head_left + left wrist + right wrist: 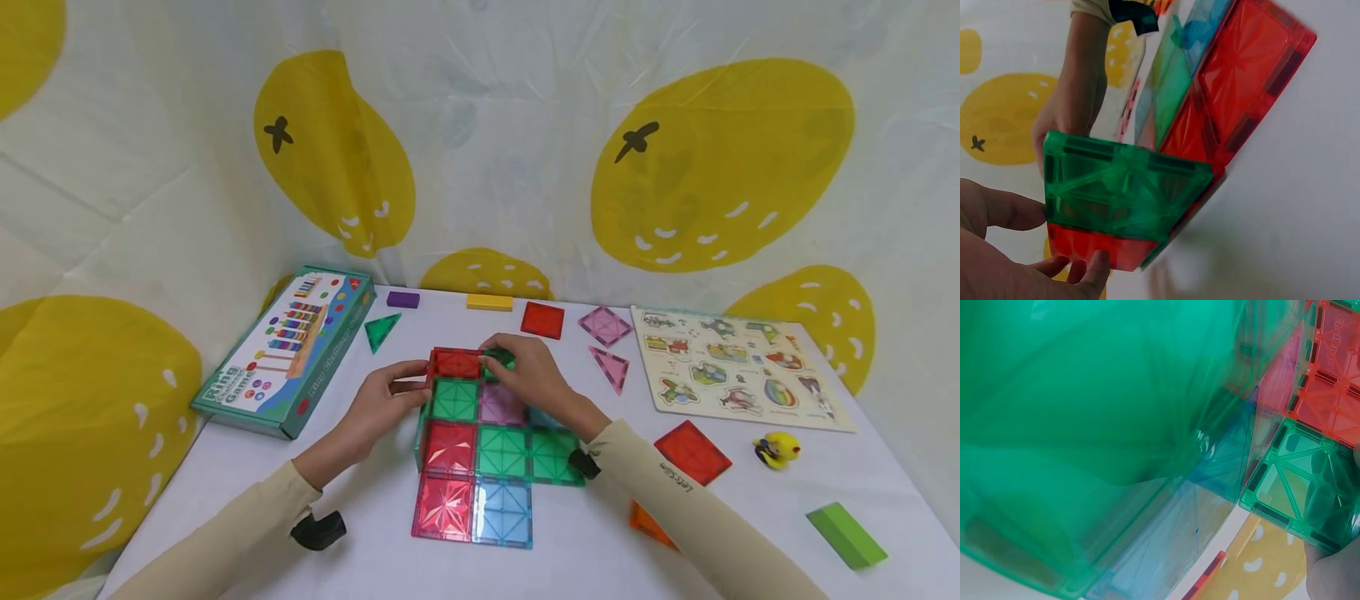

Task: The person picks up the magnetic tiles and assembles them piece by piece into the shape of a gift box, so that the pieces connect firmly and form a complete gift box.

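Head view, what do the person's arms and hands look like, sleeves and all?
The left sleeve and right sleeve are long and beige, the right one printed with small dark lettering. A black attachment shows at the left cuff and another at the right cuff. The left hand and right hand are gloveless.

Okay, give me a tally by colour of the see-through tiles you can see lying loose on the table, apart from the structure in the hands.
Green tile: 1
Red tiles: 2
Pink tiles: 2
Orange tile, partly hidden: 1
Total: 6
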{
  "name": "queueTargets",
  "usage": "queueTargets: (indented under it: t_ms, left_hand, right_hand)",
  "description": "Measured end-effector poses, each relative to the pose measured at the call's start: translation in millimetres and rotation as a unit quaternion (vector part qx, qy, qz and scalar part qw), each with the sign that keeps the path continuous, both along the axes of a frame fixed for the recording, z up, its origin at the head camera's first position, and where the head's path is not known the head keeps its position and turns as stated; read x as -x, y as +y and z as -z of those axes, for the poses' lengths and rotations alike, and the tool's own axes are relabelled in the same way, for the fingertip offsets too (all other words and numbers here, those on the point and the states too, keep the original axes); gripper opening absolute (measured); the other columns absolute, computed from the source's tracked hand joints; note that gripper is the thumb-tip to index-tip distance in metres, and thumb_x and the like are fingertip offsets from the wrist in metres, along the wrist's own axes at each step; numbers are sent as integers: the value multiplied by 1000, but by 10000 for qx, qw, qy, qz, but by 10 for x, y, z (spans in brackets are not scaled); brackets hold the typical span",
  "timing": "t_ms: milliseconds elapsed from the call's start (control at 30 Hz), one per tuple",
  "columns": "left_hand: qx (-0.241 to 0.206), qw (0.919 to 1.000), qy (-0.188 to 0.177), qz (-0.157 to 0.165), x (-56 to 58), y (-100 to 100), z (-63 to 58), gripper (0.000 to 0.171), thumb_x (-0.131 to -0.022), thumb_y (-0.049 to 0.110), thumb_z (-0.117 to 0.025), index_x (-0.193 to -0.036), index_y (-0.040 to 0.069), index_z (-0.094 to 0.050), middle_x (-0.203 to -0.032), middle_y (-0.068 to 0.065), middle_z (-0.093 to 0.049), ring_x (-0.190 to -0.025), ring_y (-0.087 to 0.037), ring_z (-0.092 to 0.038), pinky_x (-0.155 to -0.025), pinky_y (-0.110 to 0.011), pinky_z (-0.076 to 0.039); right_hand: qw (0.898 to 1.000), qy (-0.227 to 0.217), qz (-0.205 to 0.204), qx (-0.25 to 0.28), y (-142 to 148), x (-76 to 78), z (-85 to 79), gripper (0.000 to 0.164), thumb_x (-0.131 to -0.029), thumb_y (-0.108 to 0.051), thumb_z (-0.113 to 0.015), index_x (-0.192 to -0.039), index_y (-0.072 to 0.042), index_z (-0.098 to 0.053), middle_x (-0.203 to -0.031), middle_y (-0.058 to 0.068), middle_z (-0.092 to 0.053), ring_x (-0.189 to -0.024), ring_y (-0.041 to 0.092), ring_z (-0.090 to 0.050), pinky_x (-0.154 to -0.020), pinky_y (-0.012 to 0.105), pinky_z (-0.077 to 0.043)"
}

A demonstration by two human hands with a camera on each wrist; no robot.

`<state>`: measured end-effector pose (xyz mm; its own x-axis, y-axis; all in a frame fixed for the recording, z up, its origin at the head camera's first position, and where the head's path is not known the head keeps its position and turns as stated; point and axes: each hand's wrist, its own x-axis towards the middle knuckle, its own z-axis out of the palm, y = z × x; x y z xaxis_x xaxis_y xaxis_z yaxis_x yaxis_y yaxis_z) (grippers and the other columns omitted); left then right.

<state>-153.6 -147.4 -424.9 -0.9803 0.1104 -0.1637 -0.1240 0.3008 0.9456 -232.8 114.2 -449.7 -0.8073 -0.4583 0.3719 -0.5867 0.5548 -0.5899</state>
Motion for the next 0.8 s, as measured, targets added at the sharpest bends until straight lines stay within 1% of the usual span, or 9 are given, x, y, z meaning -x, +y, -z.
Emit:
queueTargets:
  t_ms: [100,200,300,400,500,700,800]
  left_hand:
    - [-140,9999,10,25,88,10,-8,51,-103,13,-68,-152,5,-55,-152,-15,-54,-134,-36,-55,-102,-52,-54]
    - [-221,9996,148,-5,205,26,-3,47,-105,14,-66,-150,5,-57,-151,-14,-56,-135,-35,-55,-105,-52,-52]
    - [-227,9994,235,-88,333,42,21,39,-108,17,-64,-145,6,-63,-145,-13,-61,-133,-32,-56,-107,-51,-50]
    - [-237,9994,163,-193,429,54,54,34,-109,21,-63,-139,7,-69,-139,-11,-66,-129,-30,-58,-108,-50,-50]
    - [-352,9990,54,-287,480,50,85,33,-109,25,-63,-136,7,-72,-135,-11,-68,-125,-30,-62,-107,-49,-51]
    - [-561,9980,106,-285,548,37,122,32,-107,27,-67,-130,6,-76,-130,-9,-72,-123,-28,-65,-104,-46,-53]
    - [-650,9973,47,-327,571,31,130,32,-106,29,-70,-128,7,-78,-129,-7,-73,-123,-27,-65,-103,-45,-54]
  right_hand:
    - [10000,-23,7,-5,6,4,-5,13,-99,-18,-78,-111,-13,-78,-108,-4,-77,-103,15,-70,-95,39,-57]
    - [10000,-97,-2,-2,8,2,-12,14,-100,-18,-77,-112,-13,-78,-109,-3,-77,-103,15,-70,-95,39,-57]
    - [9999,-118,-26,10,3,3,0,14,-100,-18,-77,-113,-13,-78,-110,-3,-77,-104,15,-70,-95,39,-58]
    - [9999,-119,-63,19,-4,4,16,15,-100,-19,-76,-115,-13,-78,-111,-4,-77,-104,15,-70,-95,39,-58]
    - [9999,-124,-88,3,-7,0,16,16,-101,-19,-76,-115,-13,-78,-111,-4,-77,-106,15,-70,-96,39,-57]
    - [9998,-149,-98,-22,6,-9,-9,16,-102,-18,-75,-116,-13,-78,-112,-3,-77,-106,15,-70,-96,41,-57]
    - [9995,-249,-141,128,34,-28,-41,20,-103,-18,-73,-121,-11,-77,-115,-2,-76,-108,16,-70,-97,42,-58]
